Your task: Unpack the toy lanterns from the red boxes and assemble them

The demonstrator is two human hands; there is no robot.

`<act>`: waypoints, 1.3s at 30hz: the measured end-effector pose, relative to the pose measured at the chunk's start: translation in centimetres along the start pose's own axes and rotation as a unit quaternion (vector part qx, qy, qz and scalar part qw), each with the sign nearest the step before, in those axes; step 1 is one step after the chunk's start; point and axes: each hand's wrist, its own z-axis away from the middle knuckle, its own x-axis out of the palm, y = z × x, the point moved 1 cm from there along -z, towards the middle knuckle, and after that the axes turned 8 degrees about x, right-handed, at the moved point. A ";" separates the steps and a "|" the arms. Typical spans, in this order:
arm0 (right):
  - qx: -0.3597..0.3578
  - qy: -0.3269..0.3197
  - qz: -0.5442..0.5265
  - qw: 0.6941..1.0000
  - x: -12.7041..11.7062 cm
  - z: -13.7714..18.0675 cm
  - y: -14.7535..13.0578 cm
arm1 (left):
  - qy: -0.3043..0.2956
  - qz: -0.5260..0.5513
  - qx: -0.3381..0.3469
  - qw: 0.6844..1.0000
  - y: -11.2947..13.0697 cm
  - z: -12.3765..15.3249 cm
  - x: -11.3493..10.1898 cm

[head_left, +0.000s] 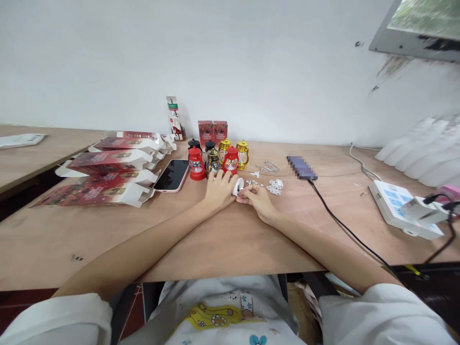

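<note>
My left hand is closed round a white round part that looks like the base of a small lantern. The rest of that piece is hidden in the palm. My right hand has its fingertips pinched at the open face of the round part; whatever they hold is too small to make out. Just beyond my hands stand small lanterns: a red lantern, another red lantern, a bronze lantern, and gold and black ones behind. Small white discs and white plastic pieces lie beside my right hand.
Thin wire handles lie behind the white pieces. Flattened red boxes and a pink-edged phone are to the left. Two red boxes and a bottle stand by the wall. At right are a cabled phone and a power strip.
</note>
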 end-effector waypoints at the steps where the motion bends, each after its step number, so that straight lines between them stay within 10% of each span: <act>1: 0.009 0.000 -0.011 1.000 0.0 0.1 -0.2 | 0.001 -0.003 0.002 1.000 0.0 0.0 0.0; 39: 0.159 -0.051 -0.123 0.978 -0.3 0.6 -1.8 | 0.100 -0.068 0.063 0.991 0.5 0.0 -0.3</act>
